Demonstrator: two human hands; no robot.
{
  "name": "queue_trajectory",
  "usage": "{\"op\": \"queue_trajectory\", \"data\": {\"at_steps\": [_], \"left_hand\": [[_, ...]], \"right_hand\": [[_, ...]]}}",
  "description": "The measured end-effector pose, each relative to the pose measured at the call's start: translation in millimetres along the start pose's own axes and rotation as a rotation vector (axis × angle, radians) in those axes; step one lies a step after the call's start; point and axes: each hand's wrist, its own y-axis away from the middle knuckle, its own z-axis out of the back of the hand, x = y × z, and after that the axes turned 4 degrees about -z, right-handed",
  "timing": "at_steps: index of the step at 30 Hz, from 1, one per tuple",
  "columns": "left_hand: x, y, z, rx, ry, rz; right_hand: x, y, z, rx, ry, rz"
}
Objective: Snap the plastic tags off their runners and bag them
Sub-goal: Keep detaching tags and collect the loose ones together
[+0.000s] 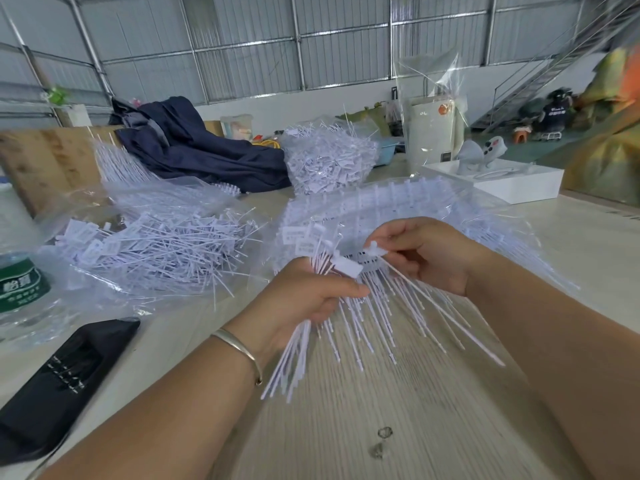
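My left hand (304, 294) grips a bundle of loose white plastic tags (301, 344) whose thin tails fan down toward me. My right hand (426, 252) pinches the head of a single white tag (375, 250) at the runner (367, 261), a white comb-like strip with many tags hanging from it. A stack of further runners (398, 199) lies just behind my hands on clear plastic. An open clear bag (162, 244) to the left holds a heap of detached tags. A second filled bag of tags (329, 161) stands farther back.
A black pouch (65, 379) lies at the front left beside a water bottle (17, 271). A dark blue garment (197, 147) is heaped at the back. A white box (509, 181) with grey parts sits at the right, and a tall clear bag (429, 109) behind it.
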Motion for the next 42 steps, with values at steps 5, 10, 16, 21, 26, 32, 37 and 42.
{"op": "queue_trajectory", "data": {"at_steps": [5,10,16,21,26,32,37,42], "left_hand": [[6.3,-2.5,-7.1,-0.090,0.185,-0.020],[0.5,-2.7,-8.5,-0.150,0.473,0.032],[1.0,-2.3,-8.8,-0.039,0.363,0.035],[-4.5,-3.2,-2.1,-0.036,0.470,0.006],[-9.0,-5.1,0.2,-0.164,0.897,-0.135],[-6.0,-1.5,7.4,-0.552,0.232,-0.310],[0.0,-1.0,9.8,-0.555,-0.102,-0.371],[7.7,-5.3,19.1,-0.566,-0.019,-0.380]], "right_hand": [[-3.3,-2.9,-4.3,-0.008,-0.221,0.004],[-2.1,-1.7,-15.9,0.019,-0.124,0.075],[-5.4,-1.9,-27.9,-0.128,0.065,0.287],[-1.2,0.4,-34.3,-0.163,0.078,0.206],[-1.1,5.9,-49.9,0.092,0.153,0.007],[-1.3,12.9,-73.6,0.202,0.426,-0.025],[-2.3,14.4,-79.6,0.176,0.594,0.113],[-2.1,9.7,-78.0,0.003,0.585,0.246]]}}
